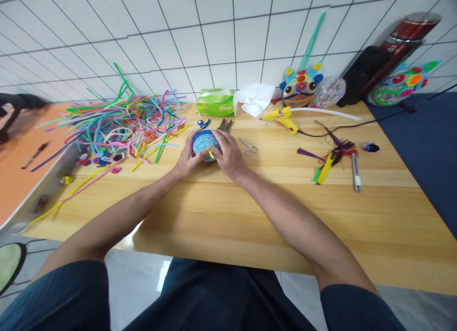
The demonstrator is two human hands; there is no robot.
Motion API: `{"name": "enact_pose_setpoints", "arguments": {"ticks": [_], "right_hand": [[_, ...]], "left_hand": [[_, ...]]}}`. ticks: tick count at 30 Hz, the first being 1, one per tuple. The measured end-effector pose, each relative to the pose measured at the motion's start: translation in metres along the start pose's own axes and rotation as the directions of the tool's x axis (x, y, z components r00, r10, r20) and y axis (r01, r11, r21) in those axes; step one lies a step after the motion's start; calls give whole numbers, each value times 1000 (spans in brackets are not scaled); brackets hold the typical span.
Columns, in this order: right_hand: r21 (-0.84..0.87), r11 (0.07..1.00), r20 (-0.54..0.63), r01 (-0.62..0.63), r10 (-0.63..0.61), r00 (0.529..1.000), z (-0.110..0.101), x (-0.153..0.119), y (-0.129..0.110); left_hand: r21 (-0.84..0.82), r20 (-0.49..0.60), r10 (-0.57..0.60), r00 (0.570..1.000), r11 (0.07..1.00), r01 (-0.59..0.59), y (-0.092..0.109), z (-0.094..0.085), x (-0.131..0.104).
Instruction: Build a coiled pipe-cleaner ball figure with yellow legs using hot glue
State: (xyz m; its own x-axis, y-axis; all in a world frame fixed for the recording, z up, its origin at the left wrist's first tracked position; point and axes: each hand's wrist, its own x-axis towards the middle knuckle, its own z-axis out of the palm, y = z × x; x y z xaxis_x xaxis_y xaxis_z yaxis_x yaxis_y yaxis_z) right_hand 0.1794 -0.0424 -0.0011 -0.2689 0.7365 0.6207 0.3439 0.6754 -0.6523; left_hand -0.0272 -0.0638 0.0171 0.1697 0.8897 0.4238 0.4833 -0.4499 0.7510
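A round blue ball (204,141) with a purple line round it is held between both hands above the wooden table. My left hand (187,158) wraps its left side, thumb on the near face. On the right side, my right hand (229,155) grips the ball, its fingers over the top. A small yellow piece shows by the right thumb; whether it is fixed to the ball I cannot tell. Just behind the hands lie pliers (225,125) and a small blue piece (204,124). Small scissors (249,147) rest to the right of my right hand.
Colourful pipe cleaners (124,119) pile up at left. At the back stand a green tissue pack (216,103), a yellow glue gun (283,119) with its cord, a decorated figure (302,86) and a red flask (400,50). A cutter (356,174) lies at right.
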Motion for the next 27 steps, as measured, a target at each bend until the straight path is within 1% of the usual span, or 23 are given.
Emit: {"name": "enact_pose_setpoints", "arguments": {"ticks": [3,7,11,14,21,27], "right_hand": [[-9,1000,-7,-25,25,1000,4,-1,1],[-18,999,23,-37,38,999,5,0,-1],[-38,999,30,-32,33,999,2,0,-2],[-38,999,27,-26,27,999,0,-1,-2],[-48,997,31,-60,61,998,-6,-2,-6],[-21,999,-1,-49,49,999,-10,-3,-4]], "left_hand": [[17,-18,6,1000,1000,-5,0,1,1],[-2,-38,-7,999,1000,7,-1,2,1],[-46,-20,-15,1000,999,14,-2,1,0],[-47,-7,-8,1000,999,8,-4,1,-1],[-75,-5,6,1000,997,-7,-5,2,-5],[-96,15,44,999,994,-42,-5,6,2]]}}
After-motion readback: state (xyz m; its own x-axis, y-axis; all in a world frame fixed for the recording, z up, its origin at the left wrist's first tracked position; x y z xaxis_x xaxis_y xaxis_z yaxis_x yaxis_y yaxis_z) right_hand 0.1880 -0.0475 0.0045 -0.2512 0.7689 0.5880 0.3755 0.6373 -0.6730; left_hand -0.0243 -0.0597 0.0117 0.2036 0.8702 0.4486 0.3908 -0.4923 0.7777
